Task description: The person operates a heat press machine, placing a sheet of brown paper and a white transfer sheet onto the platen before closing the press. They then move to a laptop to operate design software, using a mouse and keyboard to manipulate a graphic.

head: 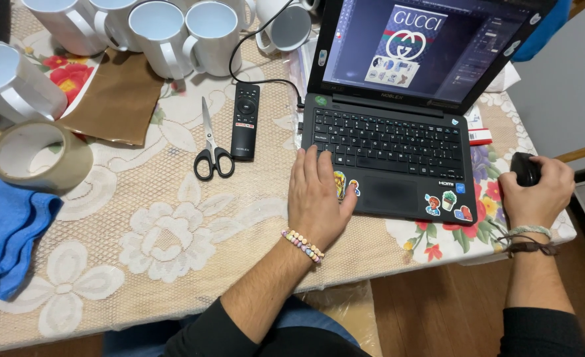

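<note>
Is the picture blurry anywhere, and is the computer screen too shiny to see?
Head view: mostly sharp, the scissors and keyboard look crisp; the laptop screen glows brightly but shows no glare, its picture stays clear; light is soft and even, with faint shadows beneath the left hand and mugs; the wide lens bends the table edge slightly.
</note>
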